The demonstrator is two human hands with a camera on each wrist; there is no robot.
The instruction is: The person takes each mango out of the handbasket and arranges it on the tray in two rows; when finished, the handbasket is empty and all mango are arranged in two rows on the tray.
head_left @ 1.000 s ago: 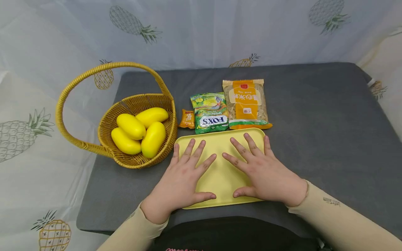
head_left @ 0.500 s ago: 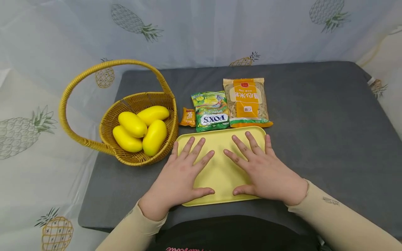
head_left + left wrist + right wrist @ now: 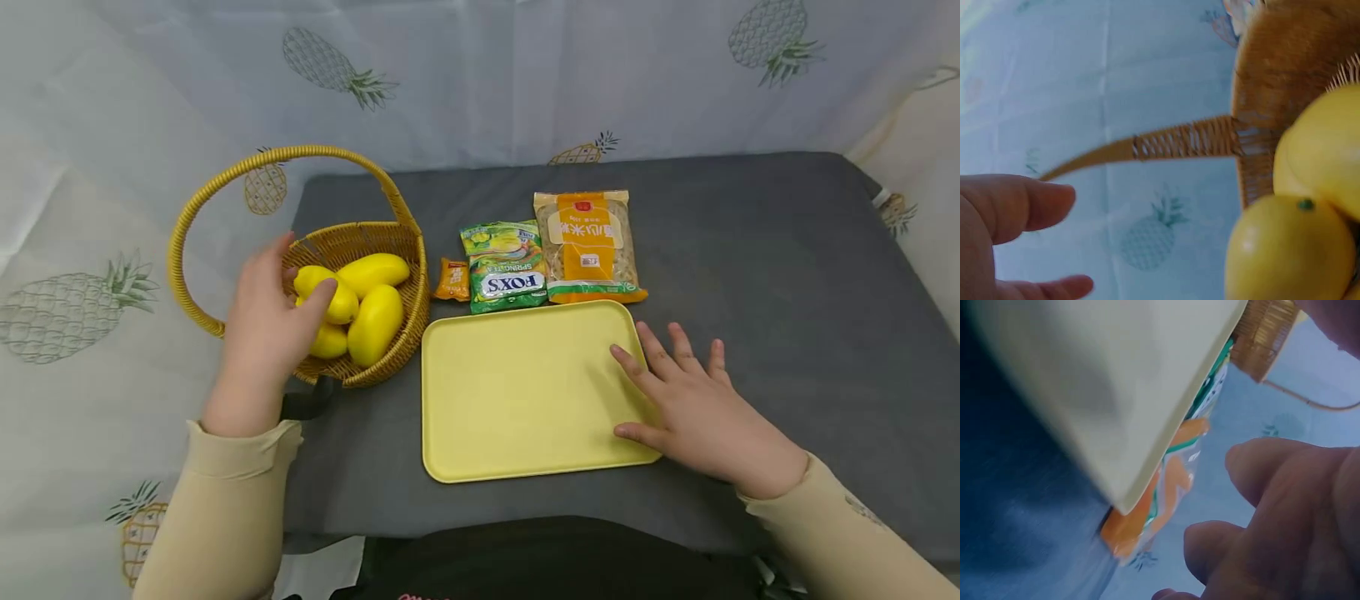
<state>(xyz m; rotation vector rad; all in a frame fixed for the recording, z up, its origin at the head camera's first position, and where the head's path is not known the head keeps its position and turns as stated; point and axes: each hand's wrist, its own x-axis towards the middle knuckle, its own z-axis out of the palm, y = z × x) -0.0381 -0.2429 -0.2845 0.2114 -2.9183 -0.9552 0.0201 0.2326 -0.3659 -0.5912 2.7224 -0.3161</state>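
Observation:
At the left, my left hand [image 3: 266, 325] hovers at the near-left side of a wicker basket [image 3: 422, 292], thumb and fingers apart. Several yellow mangoes [image 3: 377, 325] lie in the basket, partly hidden by that hand in the head view. The left wrist view shows a gap between the thumb and fingers [image 3: 1047, 203] and the closest mango [image 3: 1291, 250]. Over the right edge of a yellow tray [image 3: 517, 392] is my right hand [image 3: 697, 421], its fingers spread and holding nothing. Whether it touches the tray I cannot tell.
Behind the tray lie a small orange packet [image 3: 453, 280], a green FOX'S candy bag [image 3: 507, 271] and a larger clear-and-orange grain bag [image 3: 588, 250]. The basket's tall arched handle [image 3: 307, 152] rises above the left hand. A grey-covered table [image 3: 780, 317] carries everything.
Both hands were spread over the tray. The left has moved left and up to the basket; the right has shifted right to the tray's edge. The bags and mangoes have stayed put.

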